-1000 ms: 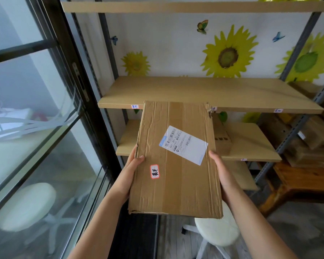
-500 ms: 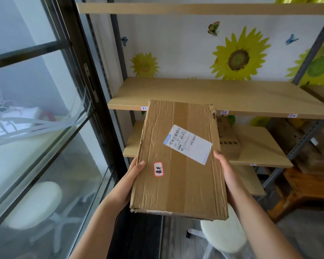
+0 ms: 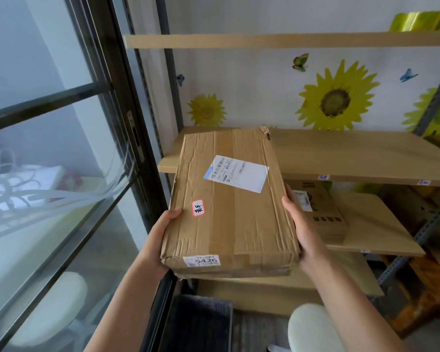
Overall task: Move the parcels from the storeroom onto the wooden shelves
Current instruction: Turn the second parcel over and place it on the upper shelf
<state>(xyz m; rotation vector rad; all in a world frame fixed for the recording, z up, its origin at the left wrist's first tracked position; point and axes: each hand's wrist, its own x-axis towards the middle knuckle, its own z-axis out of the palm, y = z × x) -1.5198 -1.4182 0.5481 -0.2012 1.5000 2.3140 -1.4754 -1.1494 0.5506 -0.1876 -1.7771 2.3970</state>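
A white wall decorated with sunflower decals is seen beside a dark-framed glass door, with a pale round stool set on the floor.

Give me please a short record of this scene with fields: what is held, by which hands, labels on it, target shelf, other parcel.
held: cardboard parcel
hands: left hand and right hand, one on each side
labels: white shipping label; small red-bordered sticker; tag reading 5426
target shelf: middle wooden shelf, bare where visible
other parcel: smaller box on the lower shelf
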